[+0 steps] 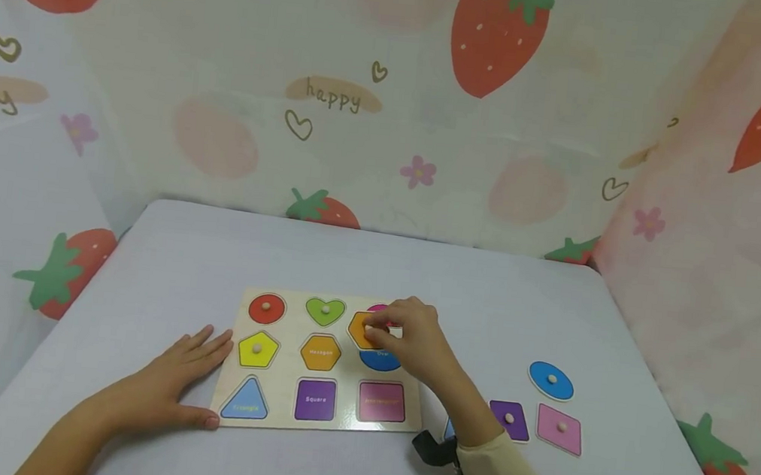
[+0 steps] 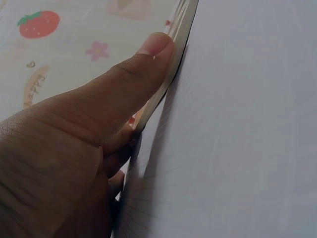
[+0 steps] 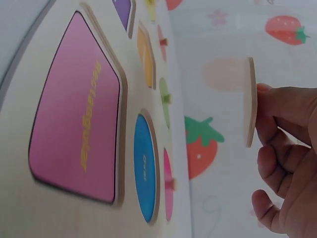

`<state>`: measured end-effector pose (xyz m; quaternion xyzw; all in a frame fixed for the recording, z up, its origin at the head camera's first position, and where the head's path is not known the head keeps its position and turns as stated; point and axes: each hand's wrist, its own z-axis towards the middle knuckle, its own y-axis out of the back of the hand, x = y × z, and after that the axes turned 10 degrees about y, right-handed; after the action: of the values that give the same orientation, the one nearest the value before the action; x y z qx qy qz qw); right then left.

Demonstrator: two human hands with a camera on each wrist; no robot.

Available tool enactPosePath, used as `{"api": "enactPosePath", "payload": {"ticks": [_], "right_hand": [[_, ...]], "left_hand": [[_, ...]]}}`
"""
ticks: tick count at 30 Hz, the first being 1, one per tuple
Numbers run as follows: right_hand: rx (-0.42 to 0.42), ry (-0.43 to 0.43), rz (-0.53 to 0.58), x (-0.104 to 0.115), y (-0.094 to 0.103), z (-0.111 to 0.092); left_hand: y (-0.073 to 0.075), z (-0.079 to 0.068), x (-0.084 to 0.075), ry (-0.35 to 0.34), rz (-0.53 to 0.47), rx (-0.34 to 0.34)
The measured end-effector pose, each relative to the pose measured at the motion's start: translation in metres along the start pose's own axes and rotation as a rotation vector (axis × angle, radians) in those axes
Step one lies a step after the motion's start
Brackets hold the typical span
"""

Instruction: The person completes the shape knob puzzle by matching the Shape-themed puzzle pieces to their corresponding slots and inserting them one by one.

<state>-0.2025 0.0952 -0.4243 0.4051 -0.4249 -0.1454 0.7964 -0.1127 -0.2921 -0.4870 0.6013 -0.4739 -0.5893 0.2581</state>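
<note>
My right hand (image 1: 417, 340) pinches an orange hexagon puzzle piece (image 1: 356, 329) by its knob, above the right side of the wooden shape board (image 1: 282, 391). The raised piece overlaps the blue oval recess (image 1: 381, 360) in the head view, and the right wrist view shows its thin wooden edge (image 3: 250, 106) apart from the board. The orange hexagon recess (image 1: 320, 353) lies bare in the middle row. My left hand (image 1: 171, 378) lies flat at the board's left edge, fingers spread, with its thumb (image 2: 124, 79) against that edge in the left wrist view.
Red circle (image 1: 266, 309), green heart (image 1: 324, 312) and yellow pentagon (image 1: 257, 350) pieces sit in the board. Right of it lie a blue oval (image 1: 551, 381), a purple square (image 1: 509, 420) and a pink piece (image 1: 559, 429); another blue piece is mostly hidden by my right wrist.
</note>
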Motion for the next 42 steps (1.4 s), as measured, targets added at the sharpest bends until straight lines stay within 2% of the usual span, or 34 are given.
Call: {"api": "enactPosePath", "payload": {"ticks": [9,17,23,32,42], "right_hand": [[0.033,0.029,0.002,0.01,-0.024,0.014],[0.06,-0.011,-0.012,0.019,-0.04,0.021],[0.054,-0.024,-0.006,0.019,-0.049,0.023],[0.086,-0.043,-0.027,0.017,-0.069,0.025],[0.115,-0.099,-0.022,0.012,-0.078,0.024]], "left_hand": [[0.002,0.001,-0.004,0.05,0.0,0.023],[0.002,0.002,-0.003,0.041,-0.014,0.029],[0.0,0.003,-0.001,0.041,-0.024,0.028],[-0.001,0.002,0.001,0.032,-0.025,0.019],[-0.001,0.002,-0.001,0.02,-0.022,0.009]]}}
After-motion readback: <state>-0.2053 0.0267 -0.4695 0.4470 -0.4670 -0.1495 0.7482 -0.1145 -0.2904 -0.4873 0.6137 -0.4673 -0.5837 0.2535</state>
